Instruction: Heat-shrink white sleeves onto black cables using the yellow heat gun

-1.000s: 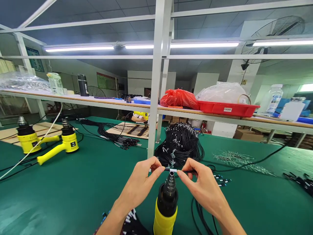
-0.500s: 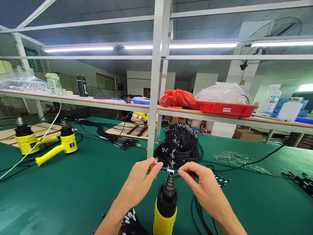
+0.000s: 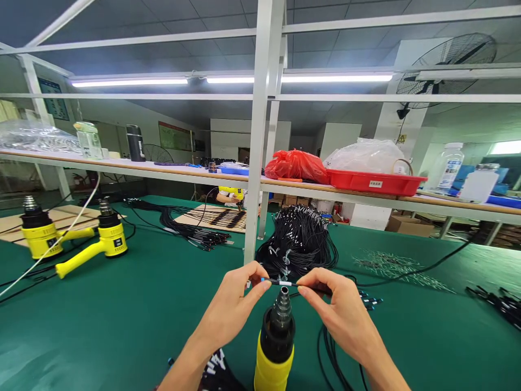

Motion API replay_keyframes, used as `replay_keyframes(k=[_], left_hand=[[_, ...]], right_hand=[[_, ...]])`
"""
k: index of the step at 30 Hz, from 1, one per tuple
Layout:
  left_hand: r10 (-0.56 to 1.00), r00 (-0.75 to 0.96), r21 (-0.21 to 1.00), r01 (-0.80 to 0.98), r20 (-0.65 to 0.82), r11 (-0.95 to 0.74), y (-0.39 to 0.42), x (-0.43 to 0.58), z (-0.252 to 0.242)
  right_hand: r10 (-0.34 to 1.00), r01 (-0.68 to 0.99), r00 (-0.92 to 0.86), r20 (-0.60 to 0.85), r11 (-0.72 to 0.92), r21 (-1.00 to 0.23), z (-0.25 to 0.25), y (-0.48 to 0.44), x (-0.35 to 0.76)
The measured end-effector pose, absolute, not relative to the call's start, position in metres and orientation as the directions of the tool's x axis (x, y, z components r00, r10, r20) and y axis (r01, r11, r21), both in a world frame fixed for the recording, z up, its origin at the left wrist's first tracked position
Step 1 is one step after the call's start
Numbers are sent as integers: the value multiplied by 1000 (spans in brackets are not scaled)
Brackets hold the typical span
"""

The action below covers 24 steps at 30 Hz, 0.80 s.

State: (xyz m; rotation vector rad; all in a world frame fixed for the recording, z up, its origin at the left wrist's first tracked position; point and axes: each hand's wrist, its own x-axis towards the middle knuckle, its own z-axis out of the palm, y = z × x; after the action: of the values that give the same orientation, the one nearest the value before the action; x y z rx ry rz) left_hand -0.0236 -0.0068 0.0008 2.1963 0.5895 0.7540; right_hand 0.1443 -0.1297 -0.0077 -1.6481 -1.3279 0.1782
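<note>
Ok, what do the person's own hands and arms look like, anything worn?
The left hand and right hand are bare: no gloves, rings or watch visible. The left forearm and right forearm are uncovered too, with no sleeves showing down to the picture's lower edge.

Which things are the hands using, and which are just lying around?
In use: left hand, right hand, thin cable, upright heat gun beneath it.
Lying about: two heat guns at left, cable pile, red tray, red bag.
</note>
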Motion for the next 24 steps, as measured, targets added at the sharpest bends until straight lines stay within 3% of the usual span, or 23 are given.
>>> replay_keyframes(k=[24], left_hand=[[608, 696, 751, 150, 382, -643, -6, -24, -1]], right_hand=[[802, 675, 415, 429, 45, -737, -9, -131, 142]])
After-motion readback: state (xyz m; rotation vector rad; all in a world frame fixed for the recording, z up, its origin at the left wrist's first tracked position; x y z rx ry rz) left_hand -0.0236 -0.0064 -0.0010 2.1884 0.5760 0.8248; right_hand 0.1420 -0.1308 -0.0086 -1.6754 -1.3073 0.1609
